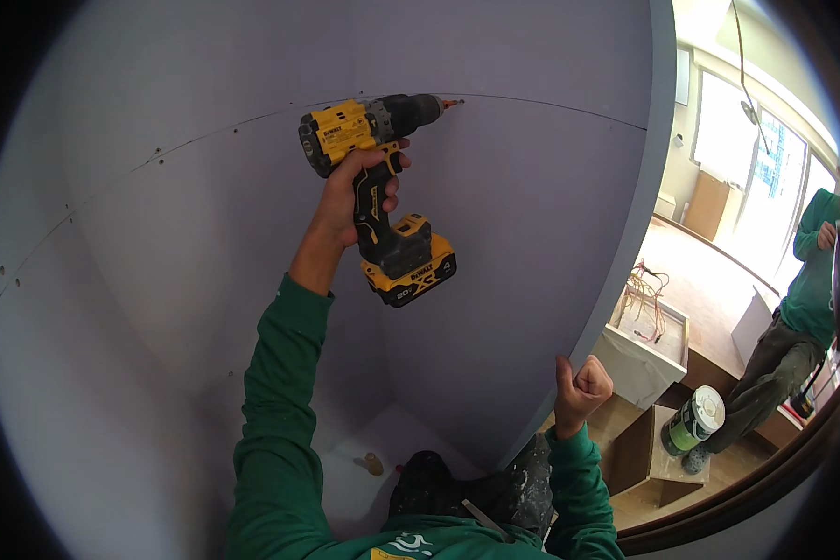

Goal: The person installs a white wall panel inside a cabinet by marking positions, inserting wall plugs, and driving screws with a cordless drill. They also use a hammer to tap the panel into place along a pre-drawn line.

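A yellow and black cordless drill (378, 177) is in my left hand (350, 191), the fingers wrapped round its grip near the trigger. Its orange-tipped bit (454, 103) points right, just below a dark line (532, 101) drawn across the grey-purple panel (504, 205). Whether the tip touches the panel I cannot tell. Lower right, my right hand (583, 385) is closed beside the panel's long edge (616, 271), thumb raised and fingers curled. Anything inside those fingers is hidden.
Small screw heads (157, 151) dot the left wall along the line. Past the panel's edge, a person in a green top (812, 271) stands by a white-lidded bucket (695, 420) on a wooden box (639, 457). Tangled cords (649, 299) lie over an open drawer-like box (667, 338).
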A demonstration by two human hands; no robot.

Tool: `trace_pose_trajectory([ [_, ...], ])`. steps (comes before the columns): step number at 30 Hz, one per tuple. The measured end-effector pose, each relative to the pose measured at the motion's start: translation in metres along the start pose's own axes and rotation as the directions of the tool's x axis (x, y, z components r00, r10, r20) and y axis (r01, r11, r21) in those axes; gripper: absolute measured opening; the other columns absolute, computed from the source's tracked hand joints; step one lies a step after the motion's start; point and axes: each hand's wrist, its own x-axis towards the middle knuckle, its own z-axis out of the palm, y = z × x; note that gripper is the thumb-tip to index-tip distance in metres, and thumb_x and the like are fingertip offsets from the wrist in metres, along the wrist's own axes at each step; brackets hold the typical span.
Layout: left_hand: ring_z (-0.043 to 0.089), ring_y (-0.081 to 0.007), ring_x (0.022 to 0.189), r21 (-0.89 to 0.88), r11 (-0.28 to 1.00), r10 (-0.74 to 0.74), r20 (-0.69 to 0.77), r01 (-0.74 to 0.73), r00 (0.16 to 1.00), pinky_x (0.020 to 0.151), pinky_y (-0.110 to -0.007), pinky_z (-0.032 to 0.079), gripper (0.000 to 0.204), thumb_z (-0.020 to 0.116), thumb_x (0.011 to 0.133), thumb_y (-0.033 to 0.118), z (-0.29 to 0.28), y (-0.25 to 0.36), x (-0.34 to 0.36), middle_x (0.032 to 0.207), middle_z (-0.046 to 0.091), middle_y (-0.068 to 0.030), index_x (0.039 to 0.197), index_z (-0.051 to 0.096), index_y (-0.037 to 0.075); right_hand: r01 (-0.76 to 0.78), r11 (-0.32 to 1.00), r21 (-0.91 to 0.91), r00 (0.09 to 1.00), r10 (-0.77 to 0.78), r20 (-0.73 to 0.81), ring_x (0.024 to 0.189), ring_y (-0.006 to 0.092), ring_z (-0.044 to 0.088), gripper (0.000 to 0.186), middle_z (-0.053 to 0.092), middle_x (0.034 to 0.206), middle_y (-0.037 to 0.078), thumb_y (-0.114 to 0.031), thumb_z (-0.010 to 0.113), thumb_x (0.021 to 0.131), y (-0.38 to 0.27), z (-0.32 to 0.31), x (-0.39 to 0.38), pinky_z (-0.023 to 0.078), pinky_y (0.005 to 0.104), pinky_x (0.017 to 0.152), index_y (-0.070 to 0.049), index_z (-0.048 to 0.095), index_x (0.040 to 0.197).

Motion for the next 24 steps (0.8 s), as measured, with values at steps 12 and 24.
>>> trace_pose_trajectory([
  [12, 0.059, -0.0082, 0.064, 0.134, 0.991, -0.028, 0.007, 0.027, 1.0, 0.05, -0.023, 0.052, 0.048, 0.058, 0.096, 0.023, 0.004, 0.015, 0.007, 0.101, 0.067, -0.0117, 0.132, 0.058, -0.008, 0.011, 1.0, -0.007, 1.0, -0.011, -0.008, 0.055, 0.0113, 0.021, 0.066, 0.026, 0.06, 0.001, -0.004, 0.089, 0.075, 0.007, -0.003, 0.002, 0.016, 0.0322, 0.05, -0.009, 0.024, 0.063],
  [24, 0.06, -0.0081, 0.062, 0.176, 0.984, 0.005, 0.018, -0.008, 1.0, 0.05, -0.023, 0.053, 0.047, 0.057, 0.096, 0.022, 0.001, 0.01, 0.007, 0.102, 0.069, -0.0133, 0.132, 0.059, -0.008, 0.006, 1.0, 0.002, 1.0, -0.006, 0.004, 0.055, 0.0115, 0.022, 0.067, 0.027, 0.059, 0.001, -0.006, 0.091, 0.074, 0.004, 0.0, 0.003, 0.018, 0.0315, 0.049, -0.009, 0.025, 0.062],
])
